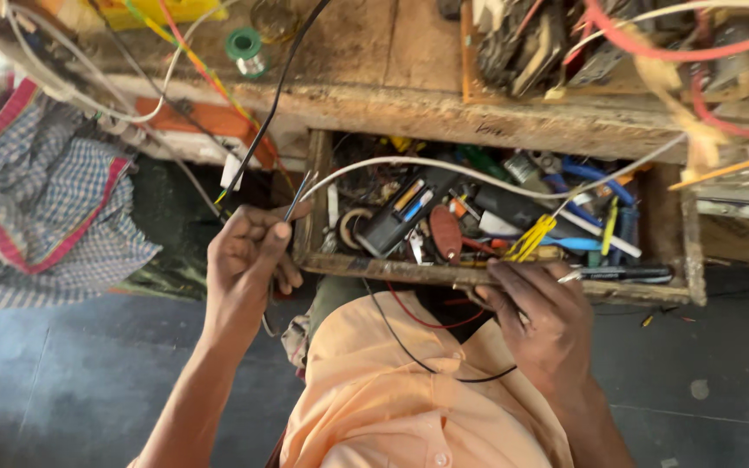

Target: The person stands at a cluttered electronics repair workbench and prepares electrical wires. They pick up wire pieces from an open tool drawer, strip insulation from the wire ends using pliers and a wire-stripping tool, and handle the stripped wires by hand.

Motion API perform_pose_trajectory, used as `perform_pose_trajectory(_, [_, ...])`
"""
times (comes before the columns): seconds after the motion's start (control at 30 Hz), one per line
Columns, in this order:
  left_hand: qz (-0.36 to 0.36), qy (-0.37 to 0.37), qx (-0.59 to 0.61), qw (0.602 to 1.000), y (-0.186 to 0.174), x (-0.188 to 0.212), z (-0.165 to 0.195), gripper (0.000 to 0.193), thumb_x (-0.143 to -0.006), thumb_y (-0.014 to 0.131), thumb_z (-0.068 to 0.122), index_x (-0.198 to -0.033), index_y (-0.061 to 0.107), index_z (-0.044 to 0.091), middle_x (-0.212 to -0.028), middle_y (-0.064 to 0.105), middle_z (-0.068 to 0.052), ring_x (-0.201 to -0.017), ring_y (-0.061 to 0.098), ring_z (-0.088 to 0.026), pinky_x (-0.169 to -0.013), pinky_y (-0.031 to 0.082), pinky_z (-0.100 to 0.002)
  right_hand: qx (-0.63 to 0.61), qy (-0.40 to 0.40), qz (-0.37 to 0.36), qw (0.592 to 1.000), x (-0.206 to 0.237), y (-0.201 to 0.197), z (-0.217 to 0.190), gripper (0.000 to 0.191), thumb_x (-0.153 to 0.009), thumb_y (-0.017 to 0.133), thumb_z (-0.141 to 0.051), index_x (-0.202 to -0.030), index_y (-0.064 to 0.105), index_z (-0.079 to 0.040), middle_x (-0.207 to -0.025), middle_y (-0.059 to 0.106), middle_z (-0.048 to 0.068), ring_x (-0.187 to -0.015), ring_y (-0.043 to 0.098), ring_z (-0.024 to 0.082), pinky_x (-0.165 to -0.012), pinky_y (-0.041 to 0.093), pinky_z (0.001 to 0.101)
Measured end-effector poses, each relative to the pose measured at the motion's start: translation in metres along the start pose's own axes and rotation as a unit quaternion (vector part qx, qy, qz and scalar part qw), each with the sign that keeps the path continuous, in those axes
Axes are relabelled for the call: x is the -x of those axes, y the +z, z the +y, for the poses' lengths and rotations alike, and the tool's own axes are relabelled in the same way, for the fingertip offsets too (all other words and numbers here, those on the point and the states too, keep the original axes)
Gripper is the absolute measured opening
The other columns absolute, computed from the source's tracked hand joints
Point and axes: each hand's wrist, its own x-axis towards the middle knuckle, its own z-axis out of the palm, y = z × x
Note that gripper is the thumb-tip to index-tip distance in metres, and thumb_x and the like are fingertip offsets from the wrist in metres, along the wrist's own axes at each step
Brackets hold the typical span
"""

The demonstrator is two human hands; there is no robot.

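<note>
Left hand (249, 251): fingers clamped together on thin wire ends (299, 195), which project up past the fingertips, left of the open drawer (496, 276)
Right hand (537, 316): fingers curled on the drawer's near rim; whether they pinch the white cable (444, 165) cannot be told
Advice: the person should hold the pinch close to the tips, so the strands stay steady
Counter (392, 52): wooden, far side, littered with cables

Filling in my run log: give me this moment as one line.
left hand: pinching thin wires | right hand: on open wooden drawer front edge | drawer: full of tools and cables
</note>
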Motion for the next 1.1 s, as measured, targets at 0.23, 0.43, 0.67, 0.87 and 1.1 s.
perform_pose_trajectory(0.23, [0.010, -0.019, -0.054, 0.998, -0.003, -0.006, 0.003, 0.014, -0.102, 0.061, 0.014, -0.103, 0.061, 0.000, -0.083, 0.070, -0.004, -0.053, 0.057, -0.006, -0.047, 0.043, -0.022, -0.027, -0.015, -0.029, 0.999, 0.023, -0.008, 0.000, 0.030, -0.074, 0.084, -0.016, -0.100, 0.077, -0.003, -0.096, 0.076, 0.008, -0.085, 0.067, 0.024, -0.075, 0.053, 0.0371])
perform_pose_trajectory(0.43, [-0.040, -0.031, -0.064, 0.997, 0.010, 0.006, 0.011, 0.012, -0.099, 0.061, 0.012, -0.103, 0.061, 0.000, -0.107, 0.079, -0.006, -0.059, 0.058, -0.002, -0.050, 0.049, -0.022, -0.067, -0.020, -0.064, 0.995, 0.069, -0.007, -0.001, 0.031, -0.069, 0.086, -0.016, -0.096, 0.078, -0.005, -0.092, 0.075, 0.007, -0.081, 0.068, 0.024, -0.070, 0.054, 0.0371])
perform_pose_trajectory(0.67, [-0.115, -0.017, -0.075, 0.990, 0.047, 0.037, 0.014, 0.010, -0.097, 0.062, 0.001, -0.107, 0.064, 0.000, -0.098, 0.077, -0.006, -0.069, 0.060, -0.004, -0.056, 0.049, -0.022, -0.113, -0.029, -0.107, 0.987, 0.099, -0.008, -0.003, 0.033, -0.068, 0.087, -0.020, -0.097, 0.077, -0.006, -0.093, 0.076, 0.007, -0.085, 0.069, 0.026, -0.074, 0.055, 0.0381])
perform_pose_trajectory(0.87, [-0.243, -0.027, -0.095, 0.965, 0.098, 0.060, 0.007, 0.008, -0.098, 0.068, 0.003, -0.104, 0.068, -0.001, -0.079, 0.067, -0.004, -0.067, 0.053, -0.006, -0.055, 0.044, -0.026, -0.225, 0.098, -0.153, 0.957, 0.088, -0.014, 0.005, 0.025, -0.074, 0.085, -0.018, -0.096, 0.080, -0.007, -0.092, 0.079, 0.008, -0.081, 0.076, 0.021, -0.073, 0.058, 0.0327])
perform_pose_trajectory(1.1, [-0.256, 0.026, -0.137, 0.957, 0.130, 0.053, -0.008, 0.012, -0.095, 0.071, 0.011, -0.102, 0.068, 0.001, -0.076, 0.071, -0.007, -0.063, 0.063, -0.010, -0.056, 0.051, -0.027, -0.416, 0.313, -0.049, 0.852, 0.063, 0.001, 0.022, 0.021, -0.089, 0.075, -0.012, -0.104, 0.076, 0.002, -0.100, 0.080, 0.008, -0.086, 0.072, 0.011, -0.076, 0.057, 0.0250])
